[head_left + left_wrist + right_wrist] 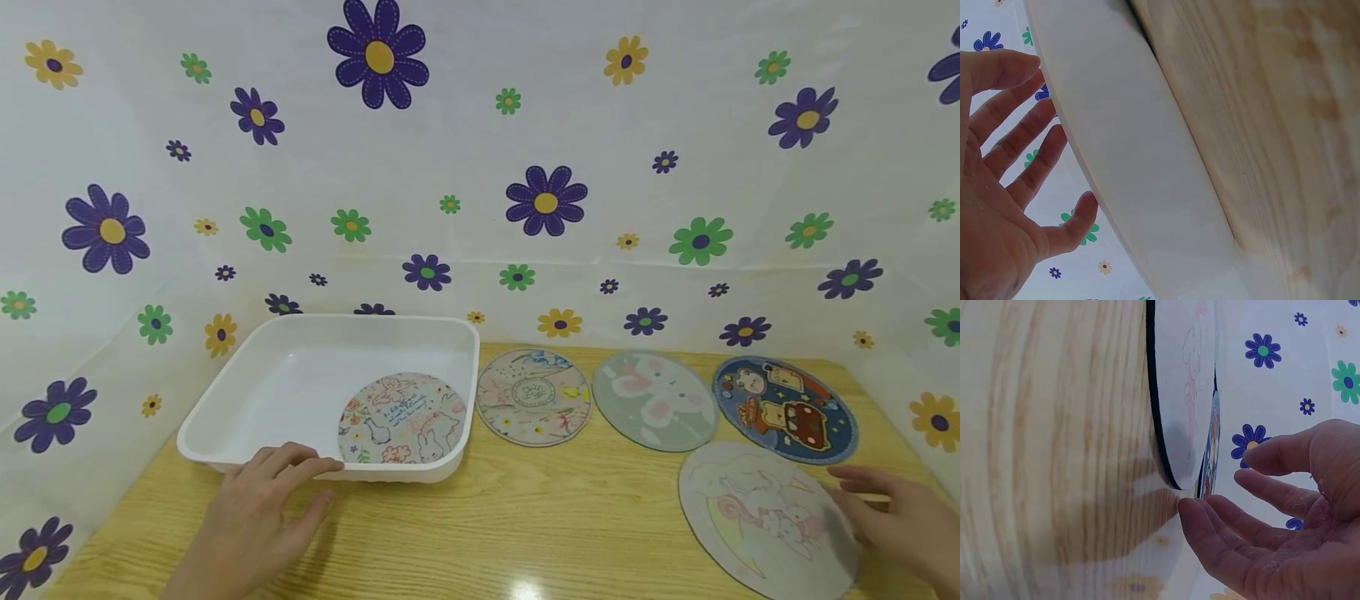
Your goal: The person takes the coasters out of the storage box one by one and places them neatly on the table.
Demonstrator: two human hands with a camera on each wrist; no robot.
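Note:
My left hand (251, 512) rests its fingertips on the near rim of a white plastic basin (258, 358); in the left wrist view its fingers (1035, 169) are spread and loosely bent along the basin's edge (1122, 137). Inside the basin, toward its right, lies a round mat (405, 417) with rabbits and flowers. At the right, my right hand (896, 517) is beside the right edge of a pale round mat (765, 517) with rabbits and a yellow moon. The right wrist view shows this mat's dark edge (1157, 425) near the fingertips, which grip nothing.
Behind, in a row right of the basin, lie a pink floral mat (534, 398), a grey-green rabbit mat (656, 400) and a dark blue cartoon mat (783, 408). The wooden table (525, 517) meets a white flower-printed sheet (465, 142) at the back and sides.

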